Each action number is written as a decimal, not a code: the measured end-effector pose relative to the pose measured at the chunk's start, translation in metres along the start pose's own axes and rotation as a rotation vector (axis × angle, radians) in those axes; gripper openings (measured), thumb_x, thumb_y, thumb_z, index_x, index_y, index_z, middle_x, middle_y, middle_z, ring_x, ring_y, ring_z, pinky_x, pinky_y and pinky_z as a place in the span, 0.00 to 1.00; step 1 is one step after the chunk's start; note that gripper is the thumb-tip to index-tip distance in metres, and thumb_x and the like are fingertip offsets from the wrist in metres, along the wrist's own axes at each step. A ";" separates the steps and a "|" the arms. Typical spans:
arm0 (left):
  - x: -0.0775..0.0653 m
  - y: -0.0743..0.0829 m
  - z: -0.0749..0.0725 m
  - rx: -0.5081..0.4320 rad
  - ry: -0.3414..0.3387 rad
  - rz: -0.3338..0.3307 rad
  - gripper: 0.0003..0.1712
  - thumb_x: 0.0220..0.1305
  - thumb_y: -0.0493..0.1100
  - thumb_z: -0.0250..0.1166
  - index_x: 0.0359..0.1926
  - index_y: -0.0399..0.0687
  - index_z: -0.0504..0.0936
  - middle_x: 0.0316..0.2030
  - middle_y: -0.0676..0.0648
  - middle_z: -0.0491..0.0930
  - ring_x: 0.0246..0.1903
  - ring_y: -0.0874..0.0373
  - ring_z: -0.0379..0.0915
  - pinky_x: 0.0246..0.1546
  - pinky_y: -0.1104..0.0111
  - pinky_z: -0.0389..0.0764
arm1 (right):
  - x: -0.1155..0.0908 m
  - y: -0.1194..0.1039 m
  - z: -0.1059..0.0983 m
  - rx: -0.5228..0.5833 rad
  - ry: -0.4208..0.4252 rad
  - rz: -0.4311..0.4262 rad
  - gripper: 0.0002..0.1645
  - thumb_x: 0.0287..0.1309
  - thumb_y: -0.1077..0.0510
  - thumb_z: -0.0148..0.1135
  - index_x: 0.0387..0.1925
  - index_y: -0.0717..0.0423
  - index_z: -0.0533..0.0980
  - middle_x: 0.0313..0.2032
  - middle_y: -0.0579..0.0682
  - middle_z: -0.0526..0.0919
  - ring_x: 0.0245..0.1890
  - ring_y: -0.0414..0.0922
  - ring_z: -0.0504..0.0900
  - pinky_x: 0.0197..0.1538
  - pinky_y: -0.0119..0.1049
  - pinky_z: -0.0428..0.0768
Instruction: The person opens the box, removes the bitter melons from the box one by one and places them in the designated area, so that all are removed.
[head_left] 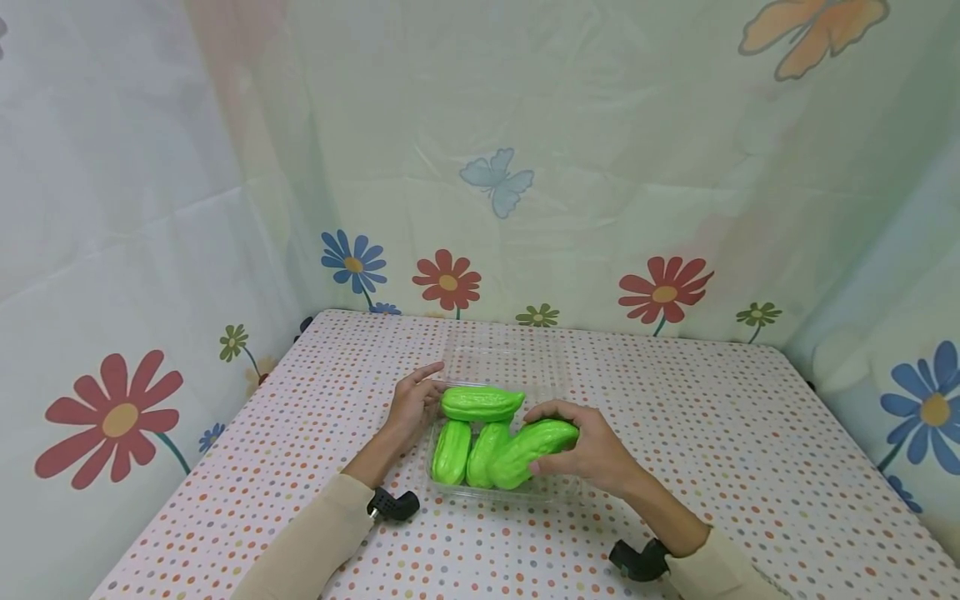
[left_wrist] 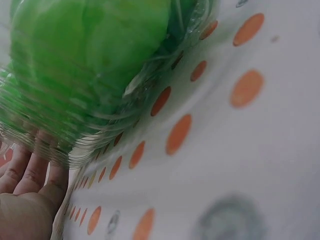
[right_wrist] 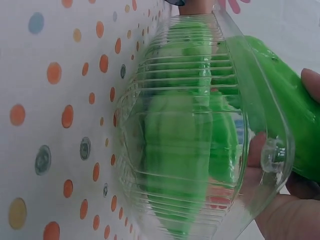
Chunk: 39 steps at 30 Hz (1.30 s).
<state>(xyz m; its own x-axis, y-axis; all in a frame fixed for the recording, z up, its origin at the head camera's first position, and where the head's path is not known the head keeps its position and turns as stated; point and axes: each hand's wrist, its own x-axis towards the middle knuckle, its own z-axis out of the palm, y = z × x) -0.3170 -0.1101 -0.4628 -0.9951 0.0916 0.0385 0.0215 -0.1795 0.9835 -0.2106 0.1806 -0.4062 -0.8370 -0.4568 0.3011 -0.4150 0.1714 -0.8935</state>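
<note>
A clear plastic box (head_left: 487, 494) with ribbed walls (right_wrist: 180, 200) holds several bright green, ridged bitter melons. One bitter melon (head_left: 482, 403) lies crosswise at the back; another bitter melon (head_left: 452, 452) and a middle bitter melon (head_left: 486, 454) point toward the front. My right hand (head_left: 594, 448) grips the rightmost bitter melon (head_left: 542, 442) between thumb and fingers, its right end tilted up above the box rim (right_wrist: 287, 170). At the box's left back corner, my left hand (head_left: 410, 410) rests against the wall with fairly straight fingers (left_wrist: 32, 172).
The box's clear lid (head_left: 502, 358) lies open toward the back of the table. A dotted cloth (head_left: 720, 450) covers the tabletop. Flower-printed curtains (head_left: 570, 167) surround it at the back and sides. Black wrist devices (head_left: 393, 504) are worn on both arms.
</note>
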 end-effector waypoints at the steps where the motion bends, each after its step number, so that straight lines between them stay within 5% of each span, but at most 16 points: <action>1: 0.000 0.000 0.000 -0.002 0.002 0.000 0.31 0.67 0.29 0.51 0.71 0.29 0.65 0.52 0.22 0.77 0.32 0.65 0.82 0.33 0.76 0.81 | 0.000 0.001 0.000 0.015 0.002 -0.010 0.31 0.44 0.66 0.78 0.54 0.60 0.78 0.49 0.61 0.82 0.40 0.45 0.83 0.40 0.37 0.86; 12: -0.003 -0.004 0.000 -0.011 0.021 0.025 0.31 0.66 0.32 0.55 0.70 0.32 0.69 0.34 0.48 0.86 0.30 0.64 0.82 0.32 0.75 0.82 | -0.001 0.002 0.003 0.067 0.013 -0.020 0.29 0.41 0.71 0.74 0.50 0.66 0.78 0.46 0.63 0.82 0.37 0.44 0.84 0.38 0.38 0.87; 19: -0.003 -0.004 0.000 -0.027 0.023 0.011 0.31 0.65 0.32 0.55 0.70 0.33 0.69 0.43 0.34 0.85 0.31 0.63 0.83 0.32 0.75 0.82 | 0.000 0.006 0.003 0.166 -0.028 -0.087 0.29 0.45 0.73 0.71 0.54 0.69 0.78 0.46 0.64 0.83 0.38 0.44 0.85 0.39 0.39 0.87; 25: -0.003 -0.003 0.000 -0.039 0.015 0.005 0.30 0.68 0.33 0.55 0.71 0.33 0.69 0.33 0.47 0.84 0.26 0.64 0.80 0.31 0.75 0.82 | 0.001 0.006 0.004 0.254 -0.077 -0.147 0.30 0.49 0.75 0.68 0.57 0.72 0.74 0.46 0.68 0.79 0.37 0.45 0.84 0.38 0.39 0.88; 34: -0.003 -0.001 0.001 -0.038 0.016 0.013 0.31 0.66 0.33 0.56 0.70 0.31 0.69 0.33 0.47 0.85 0.24 0.65 0.78 0.29 0.76 0.81 | 0.002 0.009 0.004 0.282 -0.096 -0.163 0.34 0.52 0.76 0.63 0.63 0.70 0.70 0.46 0.61 0.82 0.42 0.47 0.84 0.42 0.37 0.87; 39: -0.003 0.001 0.001 -0.022 0.003 0.019 0.31 0.67 0.34 0.56 0.71 0.32 0.68 0.27 0.50 0.84 0.14 0.67 0.65 0.20 0.76 0.73 | 0.002 0.009 0.005 0.292 -0.090 -0.147 0.36 0.53 0.76 0.60 0.66 0.68 0.67 0.45 0.67 0.80 0.43 0.51 0.87 0.42 0.40 0.87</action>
<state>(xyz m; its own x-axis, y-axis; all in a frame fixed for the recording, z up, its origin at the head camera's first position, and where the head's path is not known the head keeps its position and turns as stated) -0.3134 -0.1095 -0.4622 -0.9947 0.0854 0.0565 0.0381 -0.2031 0.9784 -0.2140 0.1769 -0.4156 -0.7357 -0.5355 0.4147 -0.3983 -0.1531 -0.9044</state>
